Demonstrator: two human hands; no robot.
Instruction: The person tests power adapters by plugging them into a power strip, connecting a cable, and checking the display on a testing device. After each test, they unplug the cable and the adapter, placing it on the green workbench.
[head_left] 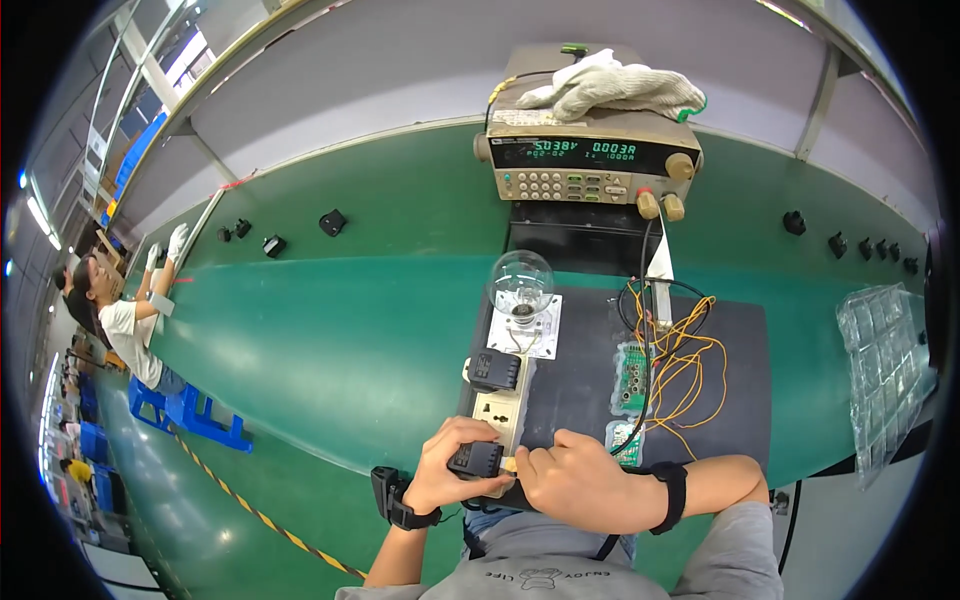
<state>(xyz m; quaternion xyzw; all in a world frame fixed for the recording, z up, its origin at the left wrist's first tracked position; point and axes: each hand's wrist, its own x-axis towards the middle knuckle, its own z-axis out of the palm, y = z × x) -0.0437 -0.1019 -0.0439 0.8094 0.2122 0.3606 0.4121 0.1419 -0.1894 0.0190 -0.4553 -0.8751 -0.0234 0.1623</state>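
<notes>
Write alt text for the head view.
A left hand grips a black adapter at the near end of a cream power strip, the right hand beside it. Beyond are a second adapter, a clear bulb and a bench instrument; circuit boards and yellow wires lie at right.

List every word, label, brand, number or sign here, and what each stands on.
Wording located, not copied:
Bench instrument: its display shows green digits and letters, readable; other front marks too small.
Pale label atop it: too small.
Grey shirt: dark lettering, readable.
Black adapter in left hand: print too small.
Upper adapter on power strip: too small.
</notes>
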